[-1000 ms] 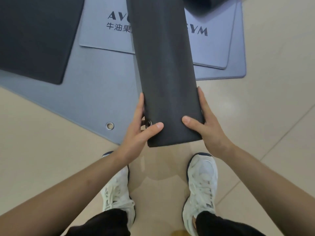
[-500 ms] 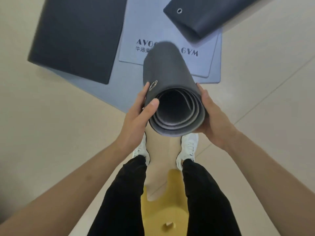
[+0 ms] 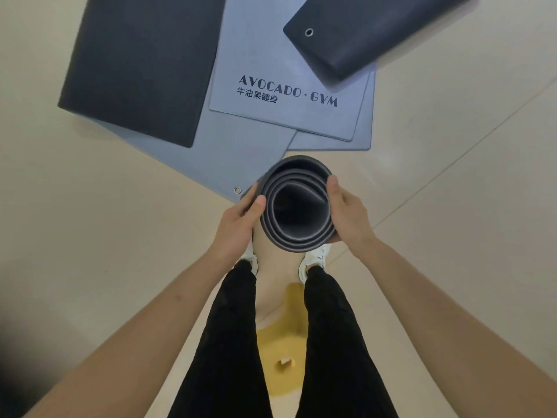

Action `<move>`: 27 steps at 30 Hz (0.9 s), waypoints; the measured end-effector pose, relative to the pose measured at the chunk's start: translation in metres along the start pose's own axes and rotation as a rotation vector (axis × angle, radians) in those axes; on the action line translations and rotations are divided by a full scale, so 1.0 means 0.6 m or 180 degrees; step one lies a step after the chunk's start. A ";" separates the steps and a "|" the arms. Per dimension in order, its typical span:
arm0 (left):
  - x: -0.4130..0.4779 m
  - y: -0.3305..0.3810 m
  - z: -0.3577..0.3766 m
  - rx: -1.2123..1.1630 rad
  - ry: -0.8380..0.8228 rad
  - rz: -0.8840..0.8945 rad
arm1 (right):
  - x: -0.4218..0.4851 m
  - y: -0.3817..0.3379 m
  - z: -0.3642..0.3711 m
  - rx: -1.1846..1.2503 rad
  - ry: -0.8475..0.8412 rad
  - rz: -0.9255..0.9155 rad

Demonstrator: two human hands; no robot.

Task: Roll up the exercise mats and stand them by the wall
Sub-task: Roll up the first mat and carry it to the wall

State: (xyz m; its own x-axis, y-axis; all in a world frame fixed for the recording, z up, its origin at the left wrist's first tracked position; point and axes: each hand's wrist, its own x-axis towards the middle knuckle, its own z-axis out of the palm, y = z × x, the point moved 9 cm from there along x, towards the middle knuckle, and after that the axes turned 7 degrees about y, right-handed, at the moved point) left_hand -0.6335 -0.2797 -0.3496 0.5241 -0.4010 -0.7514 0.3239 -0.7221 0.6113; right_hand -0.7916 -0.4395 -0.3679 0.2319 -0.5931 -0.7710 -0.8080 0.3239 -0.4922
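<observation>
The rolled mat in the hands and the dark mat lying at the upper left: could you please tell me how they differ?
The rolled mat is coiled into a tube, seen end-on; the flat mat lies spread out. The rolled mat is gripped by the left hand and right hand; the flat mat is untouched, lying on a grey mat. Both are dark charcoal.

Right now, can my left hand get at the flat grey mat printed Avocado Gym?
Probably not: the left hand grips the rolled dark mat with the right hand, and the printed grey mat lies on the floor ahead.
</observation>
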 end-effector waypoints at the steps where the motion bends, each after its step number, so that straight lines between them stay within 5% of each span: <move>1: 0.002 0.001 -0.003 0.0017 0.0086 0.0002 | 0.002 -0.009 -0.005 -0.0187 0.0110 -0.0202; 4: 0.002 -0.005 -0.005 0.0039 0.0275 -0.0055 | 0.002 -0.026 -0.009 -0.0504 0.0344 -0.0726; 18: -0.085 -0.076 -0.029 0.0106 0.1028 -0.0623 | -0.067 0.001 0.038 -0.0400 -0.0265 -0.0495; 27: -0.190 -0.093 -0.175 -0.0532 0.0952 -0.0810 | -0.194 -0.179 0.124 -0.1493 -0.0744 -0.0857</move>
State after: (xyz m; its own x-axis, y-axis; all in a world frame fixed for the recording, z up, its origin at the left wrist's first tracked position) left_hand -0.6283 -0.1346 -0.2719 0.6084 -0.0229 -0.7933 0.5827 -0.6657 0.4661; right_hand -0.6911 -0.3504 -0.2555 0.5324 -0.4138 -0.7384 -0.8450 -0.2080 -0.4927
